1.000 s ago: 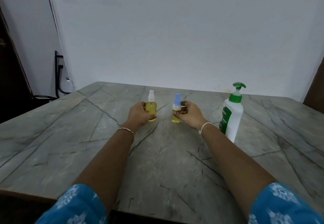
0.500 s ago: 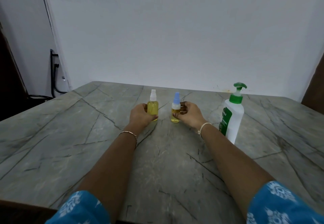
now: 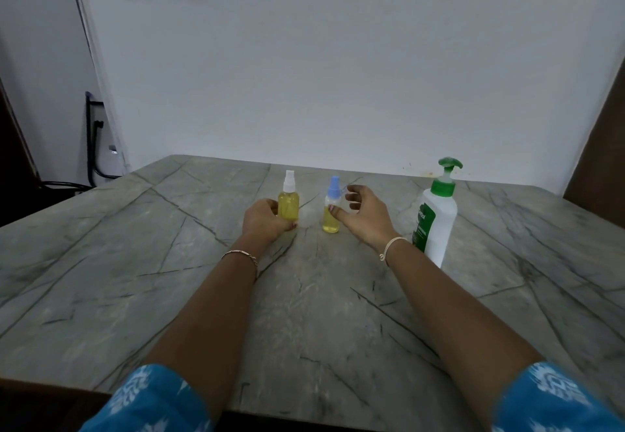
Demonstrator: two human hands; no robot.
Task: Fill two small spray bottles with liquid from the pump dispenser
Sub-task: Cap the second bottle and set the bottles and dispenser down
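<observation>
Fingers of left hand wrap white-capped spray bottle; right hand spread apart beside blue-capped bottle.
Both clear, yellow-filled, upright on veined stone bench; white pump dispenser right.

Two small spray bottles, white-capped and blue-capped, stand upright holding yellow liquid; the green-topped pump dispenser stands to my right.

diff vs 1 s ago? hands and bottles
The right hand has opened its grip and let go of the blue-capped bottle; only the thumb tip still seems to touch it. The left hand stays closed around the white-capped bottle. Both bottles and the pump dispenser stand where they were on the table.
</observation>
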